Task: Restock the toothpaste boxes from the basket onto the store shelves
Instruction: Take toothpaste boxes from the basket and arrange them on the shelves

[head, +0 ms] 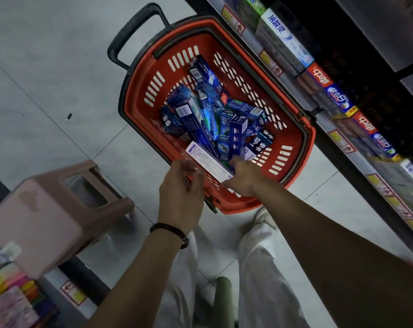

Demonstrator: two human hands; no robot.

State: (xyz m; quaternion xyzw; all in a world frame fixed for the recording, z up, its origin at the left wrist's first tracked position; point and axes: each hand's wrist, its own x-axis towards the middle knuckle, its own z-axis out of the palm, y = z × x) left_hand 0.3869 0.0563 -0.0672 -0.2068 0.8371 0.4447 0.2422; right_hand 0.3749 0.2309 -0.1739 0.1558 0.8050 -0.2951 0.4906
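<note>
Pick step: left hand [180,192] at the red basket's [135,74] 6 o'clock rim, grip apart, fingers loose and blurred, just beside the white box [206,162]. Right hand [244,178] lies on that box's other end, grip hidden, cannot tell if clamped. Blue toothpaste boxes [212,114] are piled in the basket at 12 o'clock; the next move likely needs a firm hold, a lift over the rim and a swing to the shelves [250,36] at 2 o'clock.

Red basket [238,204] sits on the floor mid-frame, its black handle pointing to the upper left. Blue toothpaste boxes [207,114] lie jumbled inside, criss-crossed. One white box [207,163] lies at the basket's lower edge. Store shelves [328,125] run down the right side, stocked.
</note>
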